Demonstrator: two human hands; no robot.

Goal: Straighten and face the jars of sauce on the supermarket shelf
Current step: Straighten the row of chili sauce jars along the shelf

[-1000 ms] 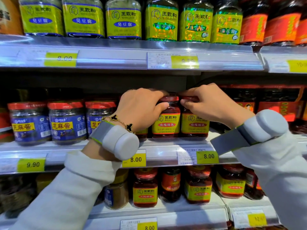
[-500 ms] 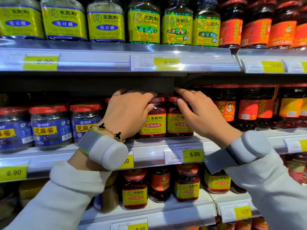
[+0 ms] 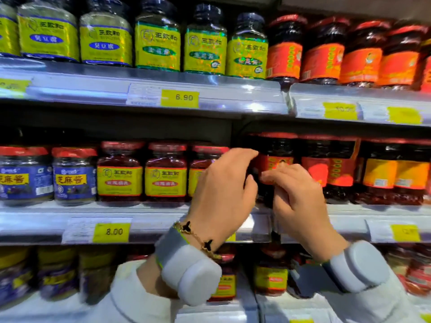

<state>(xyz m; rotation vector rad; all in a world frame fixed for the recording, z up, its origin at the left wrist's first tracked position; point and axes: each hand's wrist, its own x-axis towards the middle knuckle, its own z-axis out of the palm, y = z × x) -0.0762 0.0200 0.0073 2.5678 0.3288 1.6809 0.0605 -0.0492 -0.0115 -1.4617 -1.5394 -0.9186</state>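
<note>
Both hands are working on one dark jar (image 3: 271, 164) with a red label, standing on the middle shelf (image 3: 163, 220) just right of the yellow-label jars (image 3: 166, 173). The left hand (image 3: 221, 194) is curling round the jar's left side, with the fingers near the top and the thumb lower down. The right hand (image 3: 296, 197) is pinching the jar's front, low on the label. So both hands are closing on the same jar – none of the fingers are hanging loose.

The jar looks like glass full of thick sauce, so it is probably heavy for its size and would break if it fell. The sides look shiny and may be slippery. The shelf is tight – the other red-label jars (image 3: 338, 169) are standing just beside it on the right.

The best place to hold seems to be the wide middle, on two sides, turning it slowly while its bottom is staying on the shelf
</note>
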